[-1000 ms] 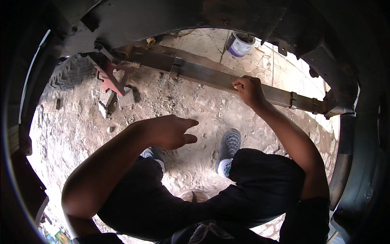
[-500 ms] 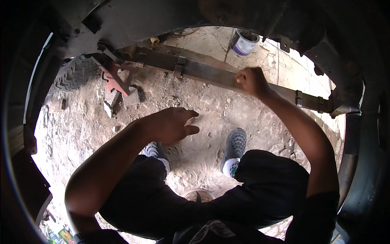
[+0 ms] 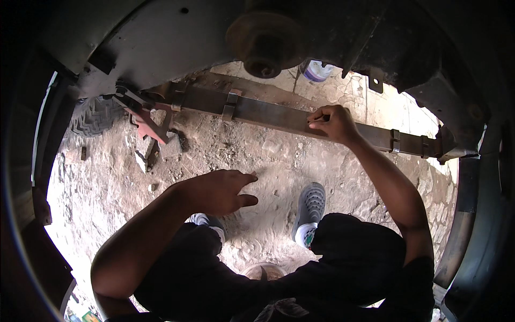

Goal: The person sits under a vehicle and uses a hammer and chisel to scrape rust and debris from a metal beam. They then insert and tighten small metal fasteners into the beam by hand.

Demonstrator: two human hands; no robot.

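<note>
My right hand (image 3: pixel 335 124) is at the long dark leaf spring (image 3: pixel 268 111), which runs across the far side with metal clips around it. The fingers are curled together in a pinch over the bar. Whatever they hold, if anything, is too small to make out. Above the dirt floor, nearer to me, hovers my left hand (image 3: pixel 222 191), its thumb and forefinger apart and nothing between them. The leaf spring's right end meets a dark bracket (image 3: pixel 449 146).
Dark vehicle bodywork arches overhead, with a round metal part (image 3: pixel 264 45) hanging down. At the left are a tyre (image 3: pixel 94 117), a red metal stand (image 3: pixel 147 124) and broken stone blocks (image 3: pixel 170 145). A paint can (image 3: pixel 316 71) stands partly hidden beyond the spring. My shoes (image 3: pixel 311 204) rest on dirt.
The view has shifted: the round metal part now shows overhead and covers more of the far side, and the paint can is partly hidden. My left hand appears lower; the right stays by the spring.
</note>
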